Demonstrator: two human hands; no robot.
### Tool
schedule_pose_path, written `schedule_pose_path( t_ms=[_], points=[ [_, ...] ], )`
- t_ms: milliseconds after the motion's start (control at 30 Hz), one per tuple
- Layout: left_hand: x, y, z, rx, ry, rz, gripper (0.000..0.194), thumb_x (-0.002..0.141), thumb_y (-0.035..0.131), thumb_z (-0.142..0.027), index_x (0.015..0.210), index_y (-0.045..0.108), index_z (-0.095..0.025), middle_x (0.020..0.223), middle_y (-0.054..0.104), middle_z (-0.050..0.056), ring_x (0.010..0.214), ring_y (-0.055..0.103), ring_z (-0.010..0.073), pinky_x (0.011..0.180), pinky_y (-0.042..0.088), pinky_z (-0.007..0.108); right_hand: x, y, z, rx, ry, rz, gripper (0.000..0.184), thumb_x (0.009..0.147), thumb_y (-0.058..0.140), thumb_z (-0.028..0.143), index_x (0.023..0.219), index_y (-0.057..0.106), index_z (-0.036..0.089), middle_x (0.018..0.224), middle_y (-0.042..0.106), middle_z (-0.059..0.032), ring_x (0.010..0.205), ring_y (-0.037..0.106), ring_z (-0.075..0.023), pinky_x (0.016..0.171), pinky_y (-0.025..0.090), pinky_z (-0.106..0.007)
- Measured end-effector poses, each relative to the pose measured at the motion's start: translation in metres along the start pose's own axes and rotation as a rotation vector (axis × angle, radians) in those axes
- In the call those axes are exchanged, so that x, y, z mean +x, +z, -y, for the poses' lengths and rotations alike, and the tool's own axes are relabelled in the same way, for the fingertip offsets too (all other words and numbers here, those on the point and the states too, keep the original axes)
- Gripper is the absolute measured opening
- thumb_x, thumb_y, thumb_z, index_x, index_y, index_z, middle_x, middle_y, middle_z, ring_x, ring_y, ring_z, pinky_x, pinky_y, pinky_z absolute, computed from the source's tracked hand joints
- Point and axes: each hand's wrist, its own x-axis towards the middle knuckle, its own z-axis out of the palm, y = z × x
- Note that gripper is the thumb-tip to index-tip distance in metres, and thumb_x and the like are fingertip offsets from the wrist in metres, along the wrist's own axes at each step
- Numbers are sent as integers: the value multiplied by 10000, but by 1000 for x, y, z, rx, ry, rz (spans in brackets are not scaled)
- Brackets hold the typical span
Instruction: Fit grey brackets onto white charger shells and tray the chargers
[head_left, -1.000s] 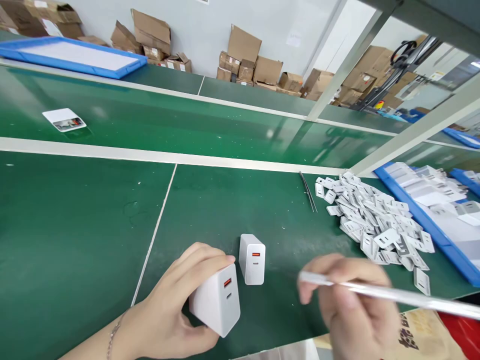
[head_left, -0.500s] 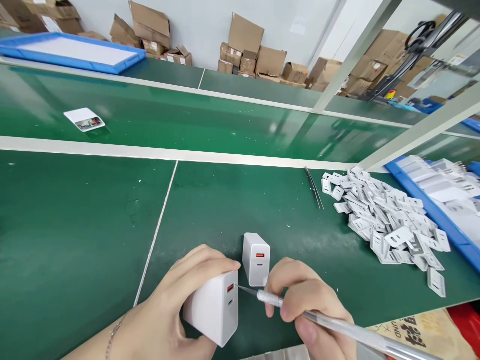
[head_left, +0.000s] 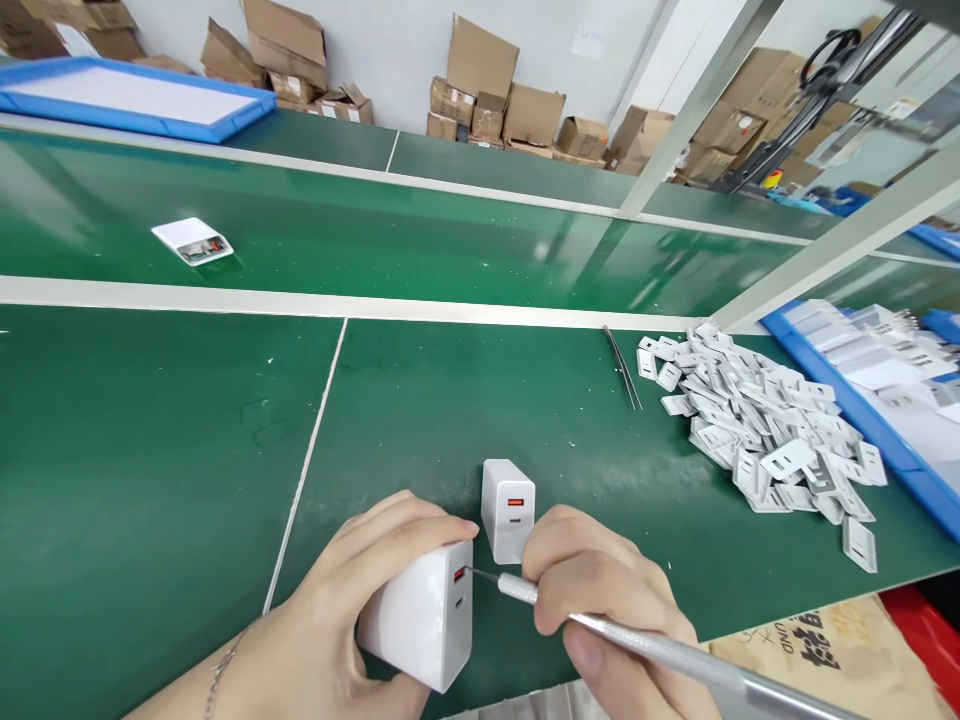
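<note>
My left hand is wrapped round a white charger, fingers over its top and thumb low on the near side. The charger's port face, with a red slot above a smaller dark one, is turned to the right. Pinched in my right hand is a silver craft knife. Its thin tip reaches the edge of the red slot; whether it goes inside I cannot tell. Just behind stands a second white charger, upright, its red and dark ports facing me.
Tweezers lie beyond, left of a heap of white port plates. A blue tray of white parts borders the heap. A white device is on the moving-belt-like green strip. A brown paper bag sits bottom right.
The view has shifted slightly. The knife handle lies a little differently in my right hand, with its tip still at the red slot. The white device on the far green strip has moved right.
</note>
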Motion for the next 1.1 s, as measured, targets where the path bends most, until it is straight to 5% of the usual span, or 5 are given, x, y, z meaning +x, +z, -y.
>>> schedule_pose_path(
  t_ms=[400,633,867,1100],
  points=[
    [2,-1,-3,93,13,7,690,632,466,-108,1310,428,-231,1108,574,32,1021,565,179,936,453,326,9,3,13,-236,-22,12,195,760,378,28,832,466,186,741,518,3,690,503,-109,587,359,-237],
    [2,-1,-3,163,51,15,702,632,454,-109,1322,419,-238,1131,600,39,1036,583,196,932,452,334,10,9,16,-102,40,-108,201,740,369,30,798,482,187,691,488,4,641,461,-119,568,345,-245],
    [4,-2,-3,159,46,36,707,621,471,-99,1309,432,-255,1109,611,50,996,590,217,865,479,348,10,-1,9,18,42,9,177,759,412,54,835,502,186,712,519,0,668,509,-117,611,418,-242],
    [1,-1,-2,204,72,38,678,648,469,-103,1311,426,-238,1123,608,42,1027,574,199,897,450,325,11,-1,4,63,39,-30,160,750,407,69,796,511,181,669,515,7,622,500,-108,585,419,-236]
  ],
)
